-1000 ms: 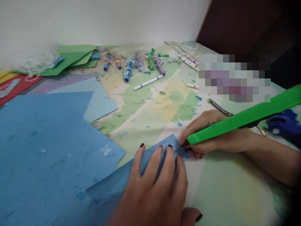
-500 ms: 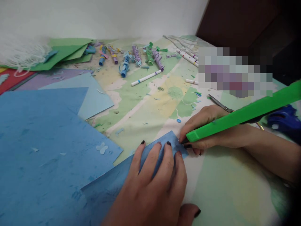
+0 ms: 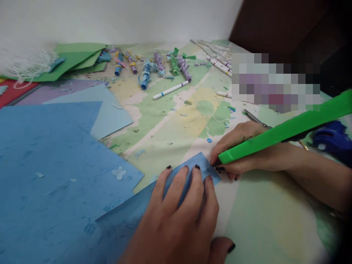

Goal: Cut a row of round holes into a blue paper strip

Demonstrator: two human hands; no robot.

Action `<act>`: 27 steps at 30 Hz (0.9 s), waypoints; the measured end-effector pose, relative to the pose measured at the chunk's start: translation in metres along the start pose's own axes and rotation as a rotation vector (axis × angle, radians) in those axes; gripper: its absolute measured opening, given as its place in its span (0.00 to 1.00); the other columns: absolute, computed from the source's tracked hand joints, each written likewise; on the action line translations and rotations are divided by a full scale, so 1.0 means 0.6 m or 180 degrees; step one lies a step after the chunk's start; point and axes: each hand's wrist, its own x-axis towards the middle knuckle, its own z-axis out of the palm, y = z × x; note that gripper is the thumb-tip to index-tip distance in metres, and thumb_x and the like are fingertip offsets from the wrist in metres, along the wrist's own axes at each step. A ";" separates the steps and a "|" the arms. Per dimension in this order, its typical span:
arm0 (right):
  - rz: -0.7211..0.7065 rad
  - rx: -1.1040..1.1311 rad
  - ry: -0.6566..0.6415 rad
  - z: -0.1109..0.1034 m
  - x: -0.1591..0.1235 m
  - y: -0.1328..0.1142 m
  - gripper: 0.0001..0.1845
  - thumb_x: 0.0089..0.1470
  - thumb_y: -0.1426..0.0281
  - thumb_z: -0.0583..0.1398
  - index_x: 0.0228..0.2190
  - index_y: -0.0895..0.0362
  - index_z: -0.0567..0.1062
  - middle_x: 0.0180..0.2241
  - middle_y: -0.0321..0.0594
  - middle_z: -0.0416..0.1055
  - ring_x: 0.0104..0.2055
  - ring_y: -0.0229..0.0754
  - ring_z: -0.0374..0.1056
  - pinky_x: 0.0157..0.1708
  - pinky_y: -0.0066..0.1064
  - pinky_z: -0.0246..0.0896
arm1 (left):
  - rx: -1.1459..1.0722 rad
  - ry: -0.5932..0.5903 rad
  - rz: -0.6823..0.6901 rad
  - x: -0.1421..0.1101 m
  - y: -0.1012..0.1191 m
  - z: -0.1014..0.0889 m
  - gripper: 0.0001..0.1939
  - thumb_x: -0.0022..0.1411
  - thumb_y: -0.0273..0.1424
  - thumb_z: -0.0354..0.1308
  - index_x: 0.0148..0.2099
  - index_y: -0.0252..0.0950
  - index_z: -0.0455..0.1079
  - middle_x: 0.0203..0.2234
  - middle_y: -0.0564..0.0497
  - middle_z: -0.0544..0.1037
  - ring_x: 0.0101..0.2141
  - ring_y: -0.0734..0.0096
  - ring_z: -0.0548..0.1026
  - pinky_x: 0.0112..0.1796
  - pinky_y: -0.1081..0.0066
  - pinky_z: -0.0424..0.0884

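Note:
My left hand [image 3: 181,216] lies flat with its fingers spread on a blue paper strip [image 3: 137,212] and pins its far corner to the table. My right hand [image 3: 244,152] is closed around a long bright green tool [image 3: 286,130]. The tool's tip meets the right corner of the strip, just beside my left fingertips. The handle slants up and to the right, out of the picture.
Large blue sheets [image 3: 52,172] cover the left of the table. Rolled paper curls [image 3: 154,69], green sheets [image 3: 74,60] and white markers [image 3: 170,90] lie at the back. Scissors [image 3: 255,119] rest behind my right hand, with a blue object [image 3: 330,141] to the right.
The view has shifted slightly. Both hands stay on the strip's corner, with the green tool's tip in about the same place.

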 end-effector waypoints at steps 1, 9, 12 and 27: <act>-0.0009 -0.0003 -0.0007 0.000 0.000 0.000 0.06 0.41 0.74 0.63 0.27 0.58 0.79 0.18 0.35 0.72 0.18 0.36 0.68 0.18 0.24 0.67 | -0.0003 0.0000 0.0004 0.000 0.000 0.000 0.28 0.62 0.46 0.45 0.56 0.32 0.62 0.52 0.40 0.68 0.52 0.48 0.64 0.49 0.50 0.62; 0.0078 -0.0160 0.0046 0.002 -0.001 -0.004 0.08 0.39 0.78 0.61 0.26 0.57 0.79 0.17 0.33 0.71 0.18 0.35 0.67 0.17 0.23 0.65 | -0.0040 0.0012 -0.0014 0.000 0.001 -0.001 0.28 0.62 0.44 0.46 0.57 0.31 0.62 0.51 0.40 0.68 0.52 0.47 0.63 0.48 0.48 0.62; 0.0071 -0.0280 0.0074 0.003 -0.001 -0.005 0.09 0.39 0.77 0.61 0.25 0.56 0.79 0.16 0.33 0.71 0.18 0.35 0.67 0.17 0.23 0.65 | -0.0051 0.0036 -0.0036 0.000 0.003 -0.002 0.28 0.62 0.45 0.46 0.56 0.31 0.63 0.51 0.40 0.68 0.52 0.47 0.63 0.49 0.49 0.62; -0.0067 -0.0607 0.0263 0.013 -0.010 -0.007 0.08 0.42 0.76 0.61 0.27 0.57 0.79 0.16 0.34 0.70 0.18 0.36 0.67 0.18 0.24 0.65 | 0.0047 0.0044 -0.0335 -0.011 0.045 -0.011 0.31 0.61 0.44 0.50 0.58 0.25 0.60 0.52 0.33 0.68 0.50 0.44 0.67 0.44 0.55 0.69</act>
